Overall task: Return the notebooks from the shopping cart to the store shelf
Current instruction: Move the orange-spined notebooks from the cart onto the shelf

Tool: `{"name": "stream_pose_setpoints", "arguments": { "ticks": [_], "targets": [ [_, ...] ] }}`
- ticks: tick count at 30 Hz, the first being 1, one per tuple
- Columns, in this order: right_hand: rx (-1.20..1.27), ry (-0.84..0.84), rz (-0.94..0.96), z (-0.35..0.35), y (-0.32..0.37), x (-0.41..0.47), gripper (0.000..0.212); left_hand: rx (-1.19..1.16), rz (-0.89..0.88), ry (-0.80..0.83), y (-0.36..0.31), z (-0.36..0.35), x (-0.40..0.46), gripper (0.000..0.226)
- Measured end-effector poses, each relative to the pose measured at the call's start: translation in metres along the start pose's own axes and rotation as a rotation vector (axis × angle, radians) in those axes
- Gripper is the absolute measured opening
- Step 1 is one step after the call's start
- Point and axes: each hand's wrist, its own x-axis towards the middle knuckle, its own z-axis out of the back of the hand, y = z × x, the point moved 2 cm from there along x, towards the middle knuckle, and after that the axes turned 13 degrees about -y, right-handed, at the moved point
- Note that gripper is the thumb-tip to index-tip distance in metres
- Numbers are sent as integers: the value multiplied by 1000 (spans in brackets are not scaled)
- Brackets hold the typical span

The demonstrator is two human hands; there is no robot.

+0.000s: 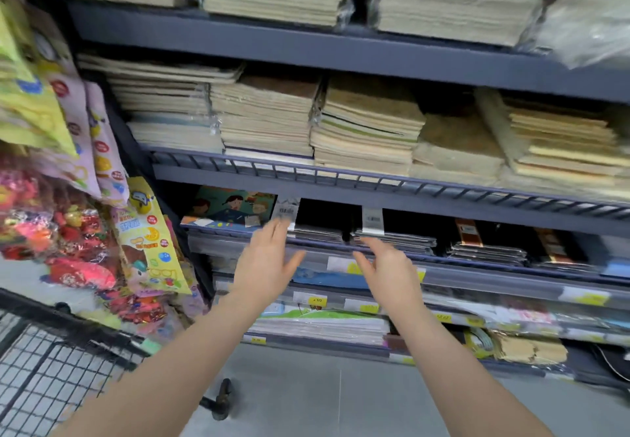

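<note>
Both of my hands reach toward the store shelf (341, 194) and hold nothing. My left hand (267, 261) has its fingers spread, its fingertips close to a barcode tag (286, 209) under the wire rail. My right hand (388, 271) is open too, in front of a low stack of dark notebooks (395, 240). To the left of my hands a notebook with a colourful cartoon cover (231, 208) lies on that same shelf level. The black wire shopping cart (51, 361) is at the lower left; no notebooks show in the visible part of it.
Tall stacks of beige notebooks (368, 129) fill the shelf above, and more fill the top shelf. Packets of toys and snacks (146, 238) hang at the left beside the cart. Lower shelves hold wrapped books behind yellow price tags (317, 300). Grey floor lies below.
</note>
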Motion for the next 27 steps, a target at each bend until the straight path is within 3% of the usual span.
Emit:
{"name": "stream_pose_setpoints", "arguments": {
  "ticks": [5,9,13,17,22,27],
  "targets": [
    [44,-54,-45,24,-45,-3,50,-164,-82,120,-52,-25,-6,64],
    [-22,-10,-87,25,-83,6,59,-67,-177,242,-86,-60,-6,70],
    [90,26,-140,17,-110,21,60,3,-25,252,-107,-87,3,75],
    [248,39,-108,10,-125,23,56,-80,132,204,-111,-104,3,80],
    [270,19,-72,10,-127,22,56,-77,150,204,-112,-108,1,83],
    [144,210,-76,27,-120,26,64,-2,130,257,-117,-87,8,76]
  ]
}}
